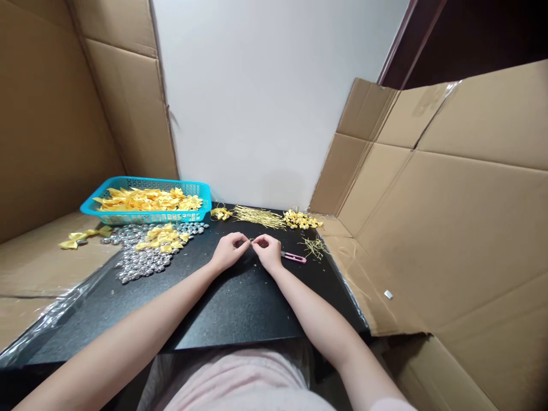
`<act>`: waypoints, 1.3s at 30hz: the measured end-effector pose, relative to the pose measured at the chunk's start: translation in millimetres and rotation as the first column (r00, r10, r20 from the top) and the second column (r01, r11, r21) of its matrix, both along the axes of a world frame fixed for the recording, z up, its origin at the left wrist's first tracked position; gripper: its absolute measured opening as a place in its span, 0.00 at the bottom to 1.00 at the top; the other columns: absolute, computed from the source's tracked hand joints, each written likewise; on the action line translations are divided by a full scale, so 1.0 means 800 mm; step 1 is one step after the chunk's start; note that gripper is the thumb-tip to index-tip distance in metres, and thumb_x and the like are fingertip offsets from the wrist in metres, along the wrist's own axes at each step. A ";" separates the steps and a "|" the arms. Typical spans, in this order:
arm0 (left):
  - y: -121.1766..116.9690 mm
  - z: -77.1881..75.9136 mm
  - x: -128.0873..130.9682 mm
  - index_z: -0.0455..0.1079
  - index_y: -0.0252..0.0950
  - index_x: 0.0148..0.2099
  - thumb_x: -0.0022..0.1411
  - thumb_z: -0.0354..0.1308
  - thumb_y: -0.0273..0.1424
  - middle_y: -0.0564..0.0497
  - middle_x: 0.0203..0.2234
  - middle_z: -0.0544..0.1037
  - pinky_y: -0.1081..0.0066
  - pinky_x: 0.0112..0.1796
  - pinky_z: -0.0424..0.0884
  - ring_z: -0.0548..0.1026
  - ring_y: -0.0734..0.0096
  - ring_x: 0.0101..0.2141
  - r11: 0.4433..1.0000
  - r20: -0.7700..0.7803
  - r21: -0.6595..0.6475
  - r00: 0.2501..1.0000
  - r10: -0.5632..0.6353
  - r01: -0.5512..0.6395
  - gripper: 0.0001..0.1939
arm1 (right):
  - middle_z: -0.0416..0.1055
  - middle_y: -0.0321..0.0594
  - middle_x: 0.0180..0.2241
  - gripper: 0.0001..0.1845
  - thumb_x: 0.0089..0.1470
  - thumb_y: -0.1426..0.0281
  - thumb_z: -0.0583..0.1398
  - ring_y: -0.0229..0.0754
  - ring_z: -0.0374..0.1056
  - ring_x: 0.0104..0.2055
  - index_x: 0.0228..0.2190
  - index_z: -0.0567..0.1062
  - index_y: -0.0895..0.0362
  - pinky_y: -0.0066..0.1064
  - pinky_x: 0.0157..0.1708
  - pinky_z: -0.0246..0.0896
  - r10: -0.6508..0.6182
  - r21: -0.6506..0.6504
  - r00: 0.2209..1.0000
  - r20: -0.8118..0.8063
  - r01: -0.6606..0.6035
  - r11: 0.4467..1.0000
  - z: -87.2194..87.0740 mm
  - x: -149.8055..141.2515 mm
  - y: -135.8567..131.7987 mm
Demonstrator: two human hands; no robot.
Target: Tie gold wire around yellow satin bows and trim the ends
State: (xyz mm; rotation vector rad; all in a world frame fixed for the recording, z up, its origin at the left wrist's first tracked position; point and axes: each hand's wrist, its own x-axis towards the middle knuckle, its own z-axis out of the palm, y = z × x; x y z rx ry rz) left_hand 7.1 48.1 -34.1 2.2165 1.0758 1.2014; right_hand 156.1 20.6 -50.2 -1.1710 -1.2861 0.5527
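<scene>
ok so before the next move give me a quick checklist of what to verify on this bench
1. Hands together: ok, left hand and right hand meet over the black table.
2. Something held where they meet: cannot tell, too small to make out.
3. Pink-handled cutter well away from the hands: not ok, it lies right beside the right hand.
4. Gold ties laid out: ok, in a loose bundle beyond the hands.
5. Yellow bows all inside the turquoise basket: not ok, more lie outside it.
6. Silver round pieces clear of the left hand: ok, they lie apart, to its left.
</scene>
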 end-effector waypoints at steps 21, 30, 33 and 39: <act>0.007 -0.003 -0.001 0.72 0.39 0.26 0.57 0.54 0.41 0.50 0.26 0.78 0.65 0.37 0.65 0.71 0.60 0.34 0.997 0.048 -0.066 0.998 -0.027 0.030 0.14 | 0.80 0.42 0.37 0.12 0.43 0.62 0.67 0.48 0.75 0.42 0.30 0.82 0.56 0.40 0.48 0.69 0.166 -0.041 0.959 -0.229 -0.180 0.983 -0.001 -0.002 0.005; 0.023 -0.008 -0.004 0.71 0.34 0.30 0.65 0.57 0.40 0.51 0.31 0.77 0.59 0.46 0.68 0.74 0.65 0.38 0.970 0.059 -0.149 0.981 -0.187 0.194 0.16 | 0.80 0.40 0.32 0.14 0.37 0.60 0.70 0.48 0.76 0.38 0.27 0.82 0.56 0.40 0.46 0.70 0.223 -0.065 0.928 -0.297 -0.253 0.965 0.001 0.001 0.006; 0.026 -0.007 -0.006 0.71 0.33 0.32 0.66 0.57 0.39 0.50 0.33 0.77 0.59 0.46 0.70 0.75 0.65 0.39 0.959 0.053 -0.170 0.974 -0.219 0.225 0.15 | 0.80 0.39 0.30 0.14 0.35 0.60 0.70 0.47 0.75 0.37 0.25 0.82 0.55 0.39 0.45 0.69 0.262 -0.068 0.923 -0.282 -0.291 0.954 0.005 0.005 0.004; 0.031 -0.003 -0.014 0.72 0.32 0.38 0.66 0.57 0.36 0.48 0.40 0.77 0.57 0.46 0.71 0.75 0.63 0.42 0.930 0.026 -0.234 0.958 -0.286 0.284 0.11 | 0.79 0.36 0.28 0.16 0.32 0.58 0.71 0.43 0.74 0.34 0.24 0.82 0.55 0.36 0.44 0.68 0.375 -0.102 0.900 -0.222 -0.404 0.909 0.018 0.013 -0.003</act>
